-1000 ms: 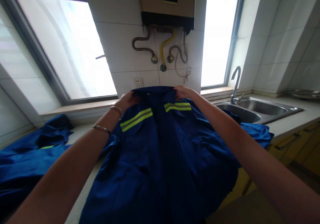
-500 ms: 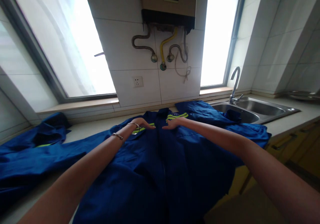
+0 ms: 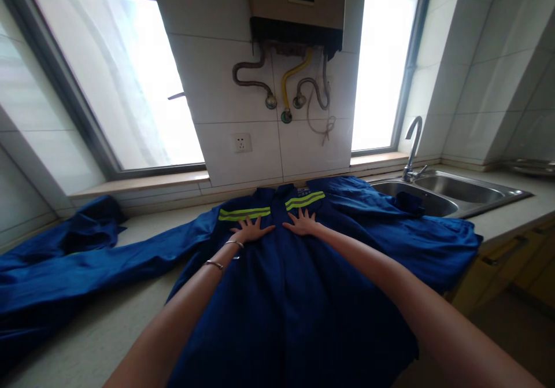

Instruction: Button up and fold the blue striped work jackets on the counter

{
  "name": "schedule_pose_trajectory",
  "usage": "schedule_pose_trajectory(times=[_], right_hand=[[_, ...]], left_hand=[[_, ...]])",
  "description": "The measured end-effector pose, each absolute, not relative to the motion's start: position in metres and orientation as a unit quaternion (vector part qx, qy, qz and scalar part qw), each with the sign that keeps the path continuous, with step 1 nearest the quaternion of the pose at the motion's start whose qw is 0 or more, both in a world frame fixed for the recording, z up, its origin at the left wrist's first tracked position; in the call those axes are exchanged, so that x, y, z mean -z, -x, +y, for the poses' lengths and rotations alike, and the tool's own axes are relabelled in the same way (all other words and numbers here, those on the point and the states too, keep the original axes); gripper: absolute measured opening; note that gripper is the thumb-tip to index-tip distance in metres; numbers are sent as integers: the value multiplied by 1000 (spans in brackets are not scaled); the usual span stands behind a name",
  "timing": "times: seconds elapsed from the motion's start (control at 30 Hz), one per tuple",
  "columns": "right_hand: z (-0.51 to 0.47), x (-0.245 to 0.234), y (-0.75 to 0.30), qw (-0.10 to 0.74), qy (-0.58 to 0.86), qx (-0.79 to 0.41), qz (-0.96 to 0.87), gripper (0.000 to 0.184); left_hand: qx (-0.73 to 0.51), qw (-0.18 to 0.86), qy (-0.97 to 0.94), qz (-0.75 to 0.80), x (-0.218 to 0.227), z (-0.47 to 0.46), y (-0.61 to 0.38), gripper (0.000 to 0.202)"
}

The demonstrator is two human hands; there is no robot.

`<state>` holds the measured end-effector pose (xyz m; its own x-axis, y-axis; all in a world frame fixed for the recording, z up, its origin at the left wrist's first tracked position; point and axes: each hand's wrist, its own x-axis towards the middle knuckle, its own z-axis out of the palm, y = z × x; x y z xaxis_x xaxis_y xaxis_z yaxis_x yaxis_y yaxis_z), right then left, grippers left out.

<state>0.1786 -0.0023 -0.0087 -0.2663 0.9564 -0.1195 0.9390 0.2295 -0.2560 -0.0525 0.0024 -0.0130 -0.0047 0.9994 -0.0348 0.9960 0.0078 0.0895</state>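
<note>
A dark blue work jacket (image 3: 295, 295) with yellow-green reflective stripes across the chest lies spread on the pale countertop (image 3: 99, 330), its collar toward the wall. My left hand (image 3: 251, 230) lies flat on the jacket's chest just below the left stripe, fingers spread, with two thin bracelets on the wrist. My right hand (image 3: 302, 224) rests flat beside it under the right stripe, fingers spread too. Neither hand holds anything. One sleeve stretches left over the counter; the other side drapes toward the sink.
More blue cloth (image 3: 56, 255) lies bunched at the counter's left. A steel double sink (image 3: 451, 191) with a tap (image 3: 414, 145) sits at the right. A water heater (image 3: 299, 6) with pipes hangs on the tiled wall, a socket (image 3: 242, 143) below it, windows either side.
One second ago both hands held the jacket up by its shoulders. They laid it down on the counter, and now they press flat on its chest.
</note>
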Motion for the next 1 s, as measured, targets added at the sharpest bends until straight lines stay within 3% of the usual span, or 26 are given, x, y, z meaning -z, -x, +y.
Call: schedule_pose_trajectory(times=[0.33,0.57,0.9,1.0], right_hand=[[15,13,-172,70,615,-102,-779,78],[-4,14,-168,88,619,-66,-777,72],[-48,5,-169,102,625,-9,-774,55],[-62,5,-176,104,612,1,-784,52]], left_hand=[[-39,18,-706,706,25,22,58,93],[-56,12,-722,690,22,11,59,68],[-65,34,-740,668,18,-19,61,55],[-127,53,-733,666,14,-29,64,49]])
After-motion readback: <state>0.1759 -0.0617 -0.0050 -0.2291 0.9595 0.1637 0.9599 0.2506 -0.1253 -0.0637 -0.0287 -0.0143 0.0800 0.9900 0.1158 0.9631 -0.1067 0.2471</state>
